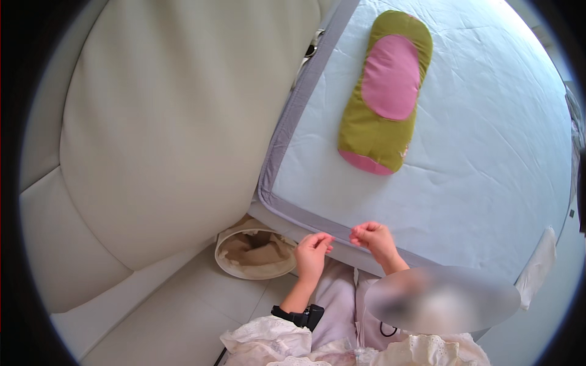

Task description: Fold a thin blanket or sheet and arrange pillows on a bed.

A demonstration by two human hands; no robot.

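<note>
While the head view looks down, both hands meet at the bed's (488,152) near edge: the left hand (312,255) just beside the right hand (373,239), by its grey border (305,218). Each pinches narrowly, probably for fine control; whether anything thin is between, I cannot tell. On the bed, a green-and-pink pillow (390,79) lies flat, evenly supported; below its near-left corner is a fabric basket (241,259).

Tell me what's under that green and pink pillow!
The pillow lies on a pale blue sheet, which shows all around it. The part right beneath is covered, so I can't tell whether anything is hidden there.
</note>
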